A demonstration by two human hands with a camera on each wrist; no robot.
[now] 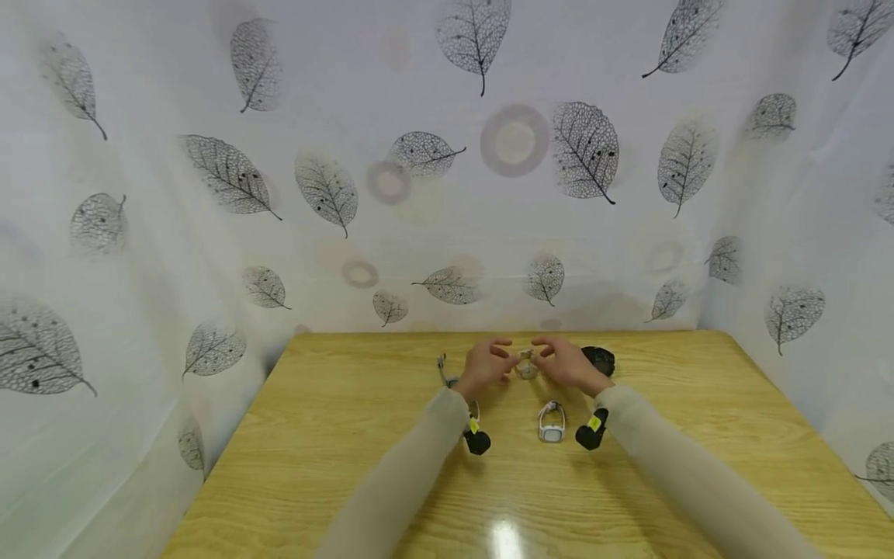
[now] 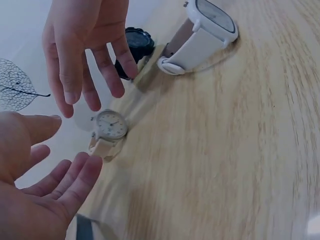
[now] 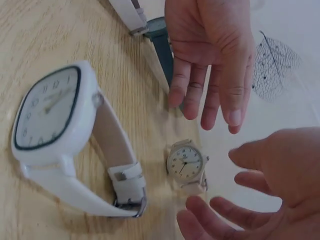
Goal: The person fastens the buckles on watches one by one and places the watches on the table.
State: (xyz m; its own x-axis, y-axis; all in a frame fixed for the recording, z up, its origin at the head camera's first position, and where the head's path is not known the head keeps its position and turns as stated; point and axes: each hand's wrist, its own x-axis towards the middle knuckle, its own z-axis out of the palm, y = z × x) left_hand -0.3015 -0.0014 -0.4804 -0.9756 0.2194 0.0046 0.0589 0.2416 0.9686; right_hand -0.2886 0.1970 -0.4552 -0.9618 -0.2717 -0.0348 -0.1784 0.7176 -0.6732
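Observation:
A small round-dial watch (image 1: 527, 368) with a pale beige strap stands on the table between the two hands. My left hand (image 1: 486, 363) is at its left side, fingers loosely bent and apart from the thumb. On the other side, my right hand (image 1: 566, 363) faces it with relaxed, spread fingers. Both wrist views show gaps between the fingers and nothing gripped; the round watch (image 3: 185, 162) sits near the fingertips. Nearer the person, a white watch (image 1: 552, 433) with a squarish face stands with its strap buckled in a loop.
A black watch (image 1: 601, 360) lies beyond the right hand. Left of the left hand is a watch with a dark blue-green strap (image 3: 163, 52), and close to it a white-strapped watch (image 3: 126, 11), partly covered by the left wrist in the head view. A leaf-print curtain (image 1: 419, 233) hangs behind the wooden table (image 1: 335, 435).

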